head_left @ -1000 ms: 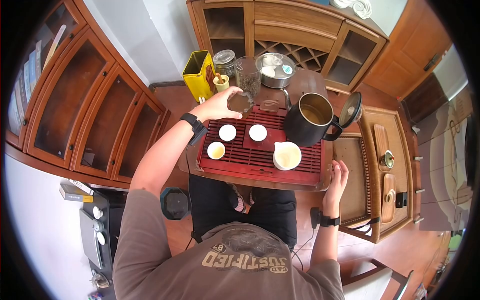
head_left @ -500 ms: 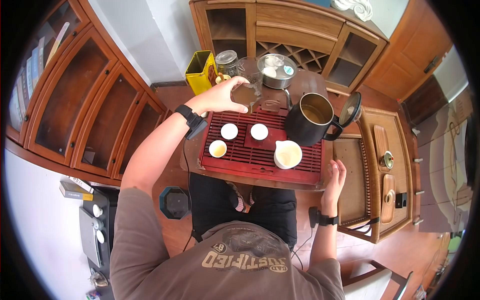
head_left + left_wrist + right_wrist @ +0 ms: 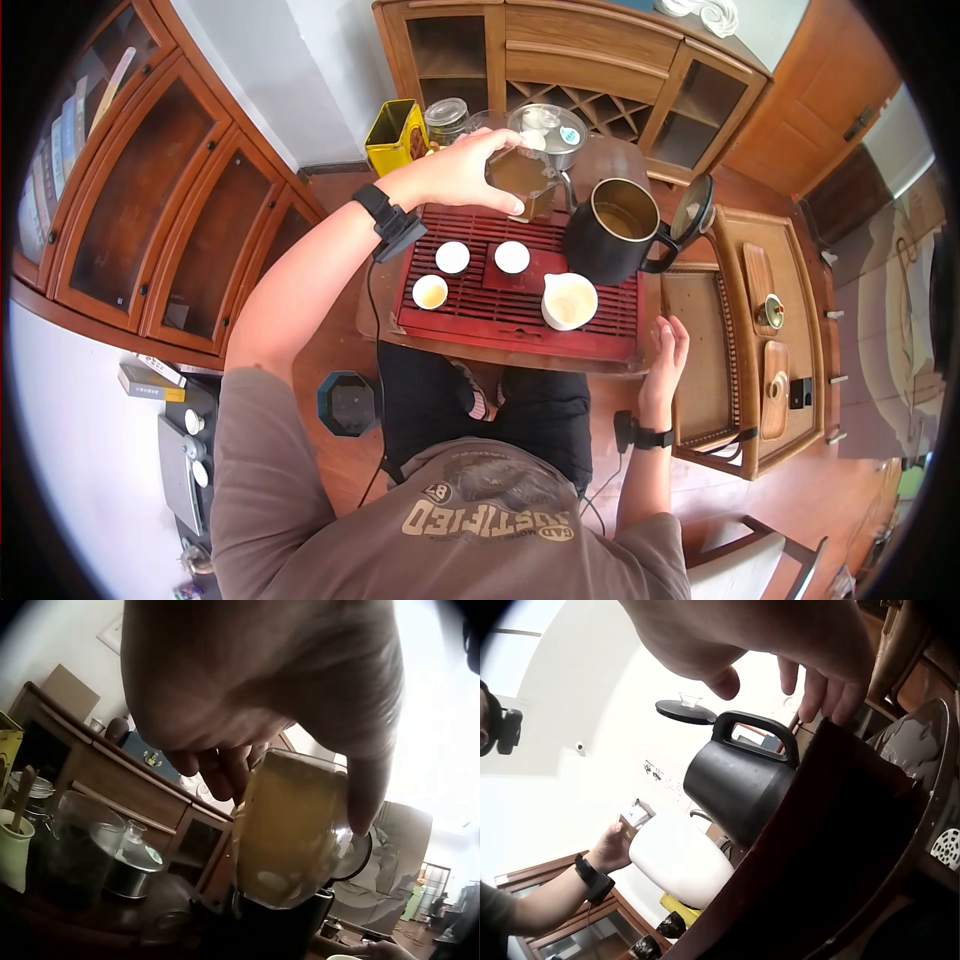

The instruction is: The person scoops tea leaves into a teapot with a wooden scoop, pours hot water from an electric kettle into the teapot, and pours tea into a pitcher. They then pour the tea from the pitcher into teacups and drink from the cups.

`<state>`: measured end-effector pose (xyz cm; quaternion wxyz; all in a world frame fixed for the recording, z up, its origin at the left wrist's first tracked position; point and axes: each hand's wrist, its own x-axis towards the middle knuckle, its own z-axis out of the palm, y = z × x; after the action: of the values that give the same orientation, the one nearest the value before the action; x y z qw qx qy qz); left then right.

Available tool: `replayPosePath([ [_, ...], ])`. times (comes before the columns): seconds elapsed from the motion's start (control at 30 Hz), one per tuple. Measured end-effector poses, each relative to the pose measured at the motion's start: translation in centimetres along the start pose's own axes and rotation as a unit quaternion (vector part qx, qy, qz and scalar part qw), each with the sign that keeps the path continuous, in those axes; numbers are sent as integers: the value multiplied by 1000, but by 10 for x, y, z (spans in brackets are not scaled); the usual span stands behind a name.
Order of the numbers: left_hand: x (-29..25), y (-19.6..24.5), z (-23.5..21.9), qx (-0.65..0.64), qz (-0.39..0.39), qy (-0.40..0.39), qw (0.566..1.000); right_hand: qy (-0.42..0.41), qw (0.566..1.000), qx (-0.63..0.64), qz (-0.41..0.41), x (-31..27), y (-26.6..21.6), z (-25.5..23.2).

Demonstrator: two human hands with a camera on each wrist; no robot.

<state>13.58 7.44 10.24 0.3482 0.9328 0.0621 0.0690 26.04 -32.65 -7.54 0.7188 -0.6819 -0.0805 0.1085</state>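
Note:
My left hand point(image 3: 455, 175) grips a clear faceted glass point(image 3: 525, 180) from above, thumb and fingers on opposite sides. Cloudy amber liquid fills much of the glass point(image 3: 289, 825), which is raised over the back of a red slatted tea tray point(image 3: 500, 342). Two white cups point(image 3: 452, 257) stand on the tray, beside another holding pale yellow liquid point(image 3: 430, 292). A white spouted pitcher point(image 3: 570, 303) is at its front right. Behind that stands a black kettle point(image 3: 597, 248) with its lid raised. My right hand point(image 3: 663, 365) is near the table's right edge, fingers loosely extended and holding nothing.
At the back left are a yellow tin point(image 3: 393, 145) and a lidded glass jar point(image 3: 446, 115). A tall glass vessel point(image 3: 82, 840) and a lidded pot point(image 3: 135, 866) stand near them. A wicker cart point(image 3: 790, 440) adjoins the table's right side.
My left hand has carried the glass of liquid rightward over the back of the tray, toward the kettle. The right hand has stayed nearly in place.

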Motion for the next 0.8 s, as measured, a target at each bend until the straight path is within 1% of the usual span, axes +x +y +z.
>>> replayPosePath([
  [0.1, 10, 11, -3, 8, 16, -16, 1000, -8, 1000, 16, -3, 2, 7, -6],
  [0.17, 14, 21, -3, 9, 5, -19, 1000, -6, 1000, 19, -3, 2, 9, -9],
  [0.27, 25, 29, -5, 6, 36, -25, 999, -4, 1000, 26, -4, 3, 13, -12],
  [0.37, 37, 34, -4, 1, 51, -24, 998, 1, 1000, 28, -1, 3, 14, -15],
  [0.43, 43, 44, -5, -8, 51, -33, 998, 4, 1000, 27, 1, 2, 12, -16],
  [0.5, 49, 50, -4, 6, 47, -26, 999, 1, 1000, 21, -4, 0, 9, -17],
  [0.6, 64, 53, -2, -1, 52, -43, 998, -3, 1000, 21, -14, 1, 10, -22],
  [0.8, 87, 56, 6, 19, 50, -59, 997, 20, 999, 26, -12, -1, 6, -25],
])
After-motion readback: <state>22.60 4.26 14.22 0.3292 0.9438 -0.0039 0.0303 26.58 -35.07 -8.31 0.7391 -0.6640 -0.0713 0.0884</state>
